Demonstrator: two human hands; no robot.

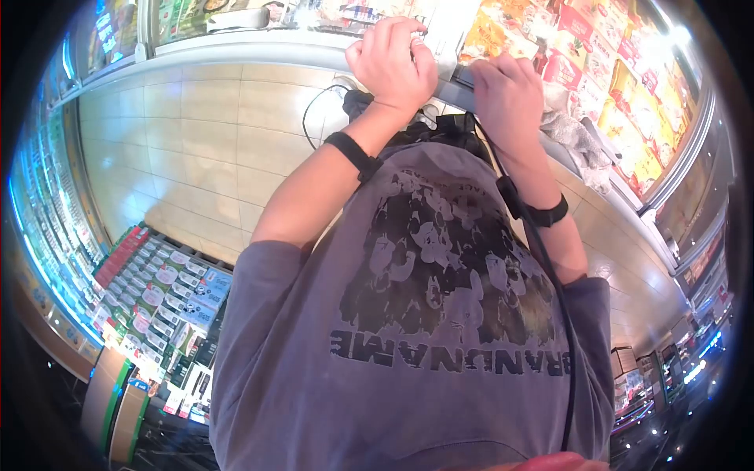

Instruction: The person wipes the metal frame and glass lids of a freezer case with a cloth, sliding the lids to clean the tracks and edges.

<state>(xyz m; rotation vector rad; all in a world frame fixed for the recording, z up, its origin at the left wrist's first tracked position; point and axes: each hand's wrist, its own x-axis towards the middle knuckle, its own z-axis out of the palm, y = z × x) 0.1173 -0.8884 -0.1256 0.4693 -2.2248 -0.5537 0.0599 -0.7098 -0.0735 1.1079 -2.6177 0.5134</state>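
My left hand (397,67) is over the pale rim of a display case (275,49), fingers curled in; anything inside them is too hidden to tell. Beside it, my right hand (509,98) bends its fingers down at a dark edge (463,76) by the case corner; what it grips cannot be made out. The two hands are apart. Each wrist wears a black band. Below the hands hangs my grey printed shirt (455,314), with a black cable (550,275) running down its right side.
Colourful packages (605,47) fill the bright case at the upper right. A grey cloth (577,141) hangs over its edge. Tiled floor (181,141) lies to the left. A stand of small packed goods (165,290) is at the lower left, near lit shelves (47,228).
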